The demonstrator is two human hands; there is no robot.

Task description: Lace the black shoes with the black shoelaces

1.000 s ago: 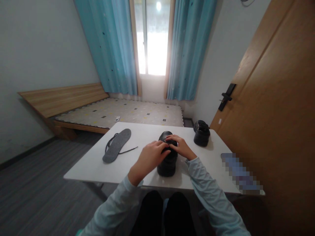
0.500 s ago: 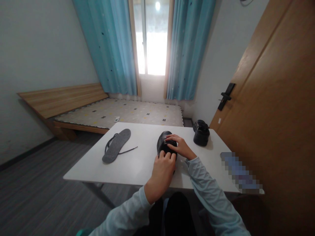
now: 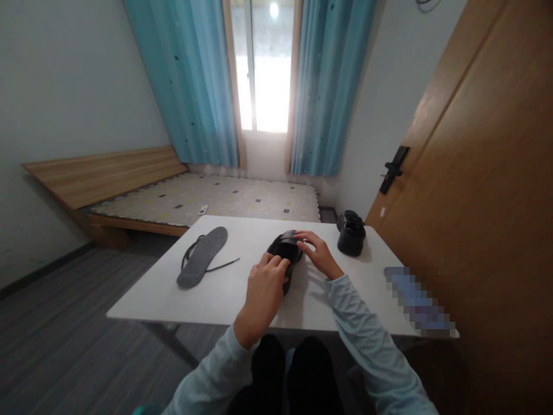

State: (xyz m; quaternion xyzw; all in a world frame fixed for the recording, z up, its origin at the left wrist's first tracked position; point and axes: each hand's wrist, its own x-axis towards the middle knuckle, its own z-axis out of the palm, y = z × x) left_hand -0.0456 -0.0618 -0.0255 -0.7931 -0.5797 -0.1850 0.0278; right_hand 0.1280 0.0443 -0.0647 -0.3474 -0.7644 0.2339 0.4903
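A black shoe [image 3: 287, 249] sits near the middle of the white table, its dark opening facing up. My left hand [image 3: 264, 288] is closed on the near left edge of that opening, and its fingertips are partly hidden inside. On the shoe's far right side, my right hand [image 3: 320, 256] grips the rim with bent fingers and thumb. To the left lies a grey insole [image 3: 203, 256]. A dark shoelace [image 3: 223, 264] runs out from under it, with a loop on the insole's left side.
Another black shoe [image 3: 351, 233] stands at the table's [image 3: 242, 300] far right corner. A blurred bluish flat item [image 3: 417, 300] lies along the right edge, close to the wooden door [image 3: 484, 173]. Beyond the table is a bed [image 3: 233, 199] with a small white object [image 3: 203, 210] on it.
The shoe has turned and tilted, so its opening now shows. My left hand has shifted left along with its near edge; my right hand has stayed nearly in place.
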